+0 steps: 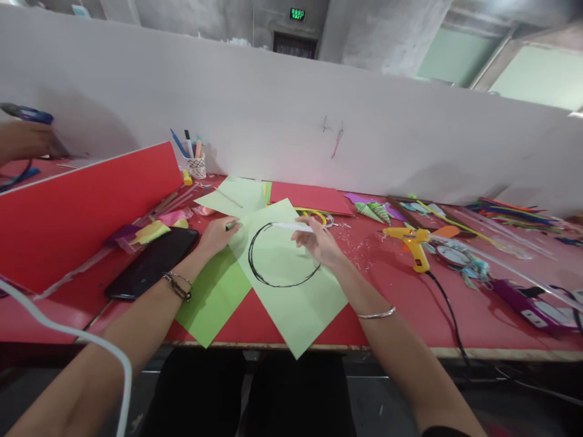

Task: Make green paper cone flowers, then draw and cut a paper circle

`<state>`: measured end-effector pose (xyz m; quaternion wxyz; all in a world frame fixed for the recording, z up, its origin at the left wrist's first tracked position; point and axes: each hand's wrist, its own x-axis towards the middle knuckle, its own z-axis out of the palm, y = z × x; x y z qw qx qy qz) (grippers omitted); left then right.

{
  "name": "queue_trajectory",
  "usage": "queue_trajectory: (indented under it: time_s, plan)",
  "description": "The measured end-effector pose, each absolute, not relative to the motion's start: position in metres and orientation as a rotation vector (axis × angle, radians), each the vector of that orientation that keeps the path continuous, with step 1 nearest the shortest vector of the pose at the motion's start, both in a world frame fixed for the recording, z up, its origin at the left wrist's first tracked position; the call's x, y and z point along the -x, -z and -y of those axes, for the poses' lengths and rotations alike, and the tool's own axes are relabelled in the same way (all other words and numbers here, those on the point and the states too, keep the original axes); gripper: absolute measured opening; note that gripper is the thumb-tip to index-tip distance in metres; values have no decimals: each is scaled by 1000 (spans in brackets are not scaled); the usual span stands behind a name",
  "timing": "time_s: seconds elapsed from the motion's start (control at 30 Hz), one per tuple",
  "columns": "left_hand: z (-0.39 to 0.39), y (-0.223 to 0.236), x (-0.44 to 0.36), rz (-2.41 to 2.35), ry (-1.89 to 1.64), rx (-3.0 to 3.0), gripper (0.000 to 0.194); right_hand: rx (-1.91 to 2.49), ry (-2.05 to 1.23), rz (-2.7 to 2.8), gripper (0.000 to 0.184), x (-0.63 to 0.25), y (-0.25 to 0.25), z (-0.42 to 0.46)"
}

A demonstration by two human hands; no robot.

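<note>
My right hand (316, 241) is closed around a white marker (291, 227), whose tip points left near the top of a drawn black circle. The circle is on a pale green sheet (291, 315), which lies turned cornerwise at the table's front. My left hand (219, 235) is at the sheet's left edge, its fingers closed on a small black piece that looks like a marker cap (229, 227). Beneath the pale sheet, a brighter green sheet (207, 309) sticks out at the left. A black phone (152, 264) lies beside my left forearm.
Right of the sheets lies a yellow glue gun (415, 246) with a black cord, near a purple power strip (531, 306). A red board (91, 206) leans at left; behind it stands a pen cup (197, 165). Another person's hand (25, 141) holds a blue glue gun at far left.
</note>
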<state>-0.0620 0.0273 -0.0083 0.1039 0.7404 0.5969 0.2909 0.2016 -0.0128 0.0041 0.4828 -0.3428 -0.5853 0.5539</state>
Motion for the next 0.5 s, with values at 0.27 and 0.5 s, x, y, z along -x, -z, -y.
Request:
queue_trajectory:
  time_s: [0.27,0.5]
  plan:
    - [-30,6,66,-1718,-1121,-1886,39,1035,-730,1144,32,-209,-13,9]
    - [-42,13,74,-1717,-1463,-1487,41,1092,-365,1200,28,-223,-9,1]
